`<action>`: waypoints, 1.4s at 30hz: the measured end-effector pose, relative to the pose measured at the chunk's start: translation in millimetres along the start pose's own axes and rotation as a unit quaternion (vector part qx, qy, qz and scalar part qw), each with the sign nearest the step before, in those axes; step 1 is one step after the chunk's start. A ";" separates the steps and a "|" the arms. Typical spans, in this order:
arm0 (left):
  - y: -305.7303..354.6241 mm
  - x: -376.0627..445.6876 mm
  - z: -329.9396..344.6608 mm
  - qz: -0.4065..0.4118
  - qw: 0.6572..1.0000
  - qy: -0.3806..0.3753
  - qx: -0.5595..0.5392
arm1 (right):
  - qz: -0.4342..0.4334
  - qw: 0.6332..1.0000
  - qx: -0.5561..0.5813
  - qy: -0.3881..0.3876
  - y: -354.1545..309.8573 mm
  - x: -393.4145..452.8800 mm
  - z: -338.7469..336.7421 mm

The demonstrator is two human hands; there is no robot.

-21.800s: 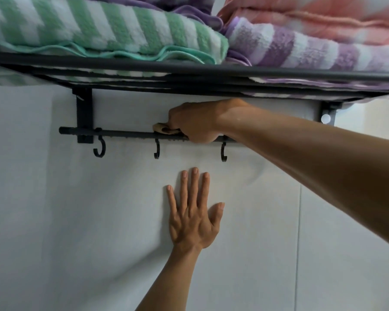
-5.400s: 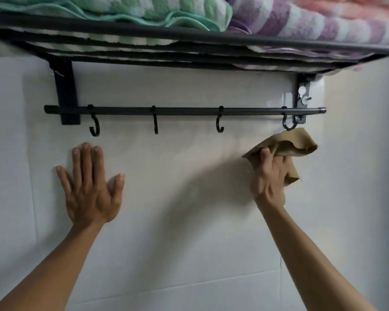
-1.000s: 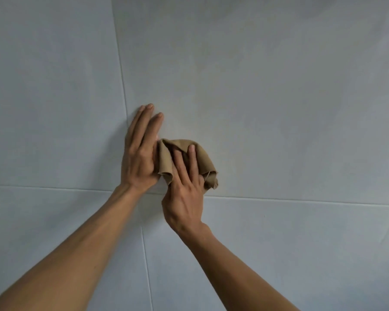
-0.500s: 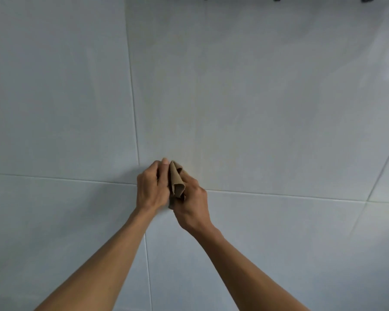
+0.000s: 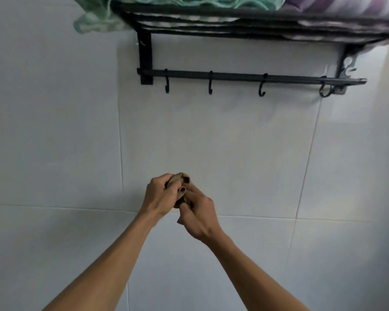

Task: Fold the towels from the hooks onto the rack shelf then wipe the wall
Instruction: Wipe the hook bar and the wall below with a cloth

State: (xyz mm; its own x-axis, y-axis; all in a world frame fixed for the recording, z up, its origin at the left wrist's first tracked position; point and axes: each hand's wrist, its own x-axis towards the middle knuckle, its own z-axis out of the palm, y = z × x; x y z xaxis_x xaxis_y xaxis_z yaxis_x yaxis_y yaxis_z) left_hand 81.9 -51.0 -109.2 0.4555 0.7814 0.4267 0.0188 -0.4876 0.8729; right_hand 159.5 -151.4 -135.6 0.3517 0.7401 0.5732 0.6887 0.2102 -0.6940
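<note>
Towels [image 5: 222, 1] lie on the rack [image 5: 256, 23] at upper frame; hooks [image 5: 261, 86] hang bare. Folding appears done. At centre, left hand [image 5: 161, 195] and right hand [image 5: 197, 212] clamp curled fingers on the cloth [image 5: 179, 178], off the wall [image 5: 234, 142]. Wiping appears nearly finished.

Two bare forearms are seen entering from the lower edge, with no sleeves, gloves, watch or rings worn on the left hand [image 5: 160, 196] or the right hand [image 5: 199, 215], and nails kept short.

Soft, dim light (slightly blurred edges)
</note>
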 end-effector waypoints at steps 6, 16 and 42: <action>80.8 -37.1 31.5 0.012 0.997 -0.061 -0.048 | 0.055 0.995 0.072 0.050 -54.9 -44.9 -93.3; 201.1 -148.3 93.9 0.045 0.974 -0.203 -0.086 | 0.093 0.982 -0.027 0.164 -90.8 -155.1 -230.5; 239.9 -228.3 278.0 0.196 0.907 -0.373 -0.012 | 0.206 0.908 -0.166 0.324 -60.1 -294.9 -402.4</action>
State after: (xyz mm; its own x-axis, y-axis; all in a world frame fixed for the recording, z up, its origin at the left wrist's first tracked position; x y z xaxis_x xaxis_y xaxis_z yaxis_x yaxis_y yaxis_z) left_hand 229.9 -454.6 -63.1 0.8988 0.0638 0.4337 -0.2899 -0.6555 0.6973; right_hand 269.6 -639.4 -87.5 0.8477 0.1576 0.5065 0.5302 -0.2832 -0.7992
